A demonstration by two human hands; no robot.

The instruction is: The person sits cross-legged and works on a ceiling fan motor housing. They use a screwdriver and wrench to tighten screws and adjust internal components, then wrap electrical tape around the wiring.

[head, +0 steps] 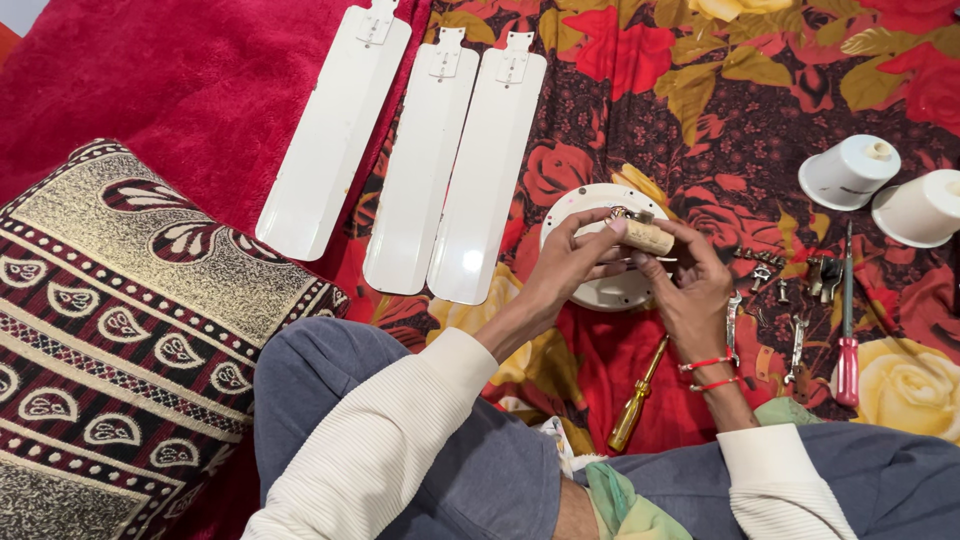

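1. The person's left hand [572, 262] and right hand [690, 290] meet over the round white metal fan motor housing [600, 290], which lies on the red and yellow flowered bedspread [720, 120] just ahead of the person's knees.
2. Both hands are closed on a small tan cylinder, cork-like in colour [648, 237]. Its long axis runs left to right with a slight tilt, the left end higher and tipped with a small dark metal piece.
3. The left hand's fingers curl round the cylinder's left end; the right hand pinches it from the right and below. Both are equally near, since both touch it. The cylinder sits at the housing's upper edge, and it cannot be told whether it touches the housing.
4. A yellow-handled screwdriver [635, 398] lies just below the hands, its shaft pointing up toward the housing.
5. To the right of the right hand lies a scatter of small metal brackets and screws [780, 290], then a red-handled screwdriver [847, 350] lying upright in the view.
6. Two white plastic cup-shaped fan covers [848, 172] rest on their sides at the upper right, touching or nearly so.
7. Three long cream fan blades [420, 160] lie side by side to the left, well apart from the hands, by a red blanket [180, 80] and a patterned maroon and gold cushion [120, 330].
8. No labels, packages or signs show.
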